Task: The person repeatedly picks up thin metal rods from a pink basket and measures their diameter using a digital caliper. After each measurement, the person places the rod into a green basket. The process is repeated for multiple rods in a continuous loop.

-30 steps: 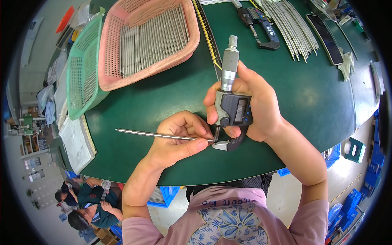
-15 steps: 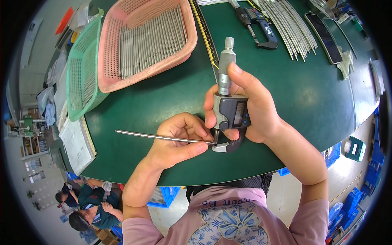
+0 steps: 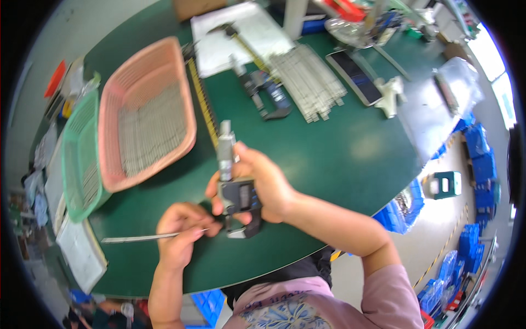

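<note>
My right hand (image 3: 262, 183) grips a digital micrometer (image 3: 234, 186), its grey thimble pointing away from me and its dark frame toward me. My left hand (image 3: 181, 233) pinches a thin metal rod (image 3: 143, 237) that lies level, its right end reaching toward the micrometer's jaws. Both hands hover over the near edge of the green table (image 3: 329, 148).
A pink basket (image 3: 148, 112) holding several metal rods sits at the left, a green basket (image 3: 79, 159) beside it. A yellow ruler (image 3: 201, 98), a second micrometer (image 3: 262, 90), a bundle of rods (image 3: 307, 79), a tablet (image 3: 353, 77) and papers lie farther back. Blue crates stand on the floor at right.
The view has swung, so the table sits differently in the picture. The rod's tip now looks slightly drawn back from the micrometer jaws. Both hands keep their grips.
</note>
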Demonstrator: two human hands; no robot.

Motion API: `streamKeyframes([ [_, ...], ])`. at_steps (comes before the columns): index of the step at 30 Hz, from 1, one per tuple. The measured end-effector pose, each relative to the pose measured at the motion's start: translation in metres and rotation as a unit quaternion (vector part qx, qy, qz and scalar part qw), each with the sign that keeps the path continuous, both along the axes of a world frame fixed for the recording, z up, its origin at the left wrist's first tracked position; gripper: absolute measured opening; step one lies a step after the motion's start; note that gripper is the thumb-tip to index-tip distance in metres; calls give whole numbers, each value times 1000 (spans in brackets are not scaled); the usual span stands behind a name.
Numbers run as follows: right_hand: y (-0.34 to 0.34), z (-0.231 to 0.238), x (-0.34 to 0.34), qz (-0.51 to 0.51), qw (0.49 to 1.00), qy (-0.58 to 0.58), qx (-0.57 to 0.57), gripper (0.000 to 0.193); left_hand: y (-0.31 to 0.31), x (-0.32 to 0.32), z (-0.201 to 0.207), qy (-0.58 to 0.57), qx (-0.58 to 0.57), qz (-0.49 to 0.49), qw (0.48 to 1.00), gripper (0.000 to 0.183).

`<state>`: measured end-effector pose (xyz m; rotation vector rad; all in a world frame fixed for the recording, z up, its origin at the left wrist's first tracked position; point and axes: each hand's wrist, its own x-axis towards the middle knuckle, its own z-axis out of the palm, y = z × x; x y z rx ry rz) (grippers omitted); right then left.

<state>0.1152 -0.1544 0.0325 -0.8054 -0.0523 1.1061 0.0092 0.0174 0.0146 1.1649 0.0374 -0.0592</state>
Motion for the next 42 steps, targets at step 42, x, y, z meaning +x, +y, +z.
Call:
streamKeyframes([
  [42,5,-11,-56,28,926,-375,-39,53,68,-11,14,60,74,48,994,16],
])
